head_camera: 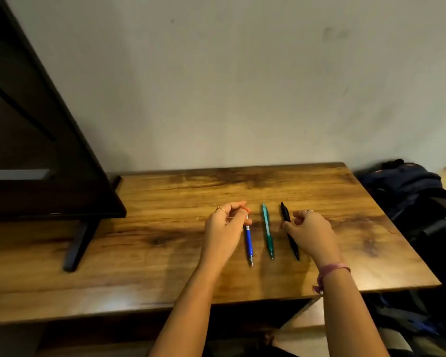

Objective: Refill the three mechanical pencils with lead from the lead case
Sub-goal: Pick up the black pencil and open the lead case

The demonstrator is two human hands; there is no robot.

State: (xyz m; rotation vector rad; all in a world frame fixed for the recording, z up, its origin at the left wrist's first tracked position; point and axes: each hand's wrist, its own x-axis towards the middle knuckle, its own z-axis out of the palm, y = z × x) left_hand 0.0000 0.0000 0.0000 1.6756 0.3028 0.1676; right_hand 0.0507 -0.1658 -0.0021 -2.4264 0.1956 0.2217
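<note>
Forearms enter from the near edge of the wooden counter [165, 279], whose front lip lies bare to the left of them. A pink band [332, 269] circles the right wrist. Three pencils lie side by side mid-counter, tips toward the near edge, with narrow gaps between them: blue pencil [248, 243] on the left, teal pencil [267, 230] in the middle, black pencil [290, 233] on the right.

The left hand [225, 228] has its fingers curled together at the far end of the blue pencil, pinching something small with an orange-red spot; whether that is the pencil's cap or a separate item cannot be told. The right hand [310, 228] is loosely curled, fingertips touching the black pencil at its middle; a firm grip cannot be confirmed. The lead case cannot be made out.

Open surface runs right of the black pencil to the counter's right edge, beyond which dark bags [410, 191] sit. To the left, a monitor foot [79, 243] stands on the counter under a dark screen [36, 150]. Behind the pencils, clear wood extends to the wall [242, 86].
</note>
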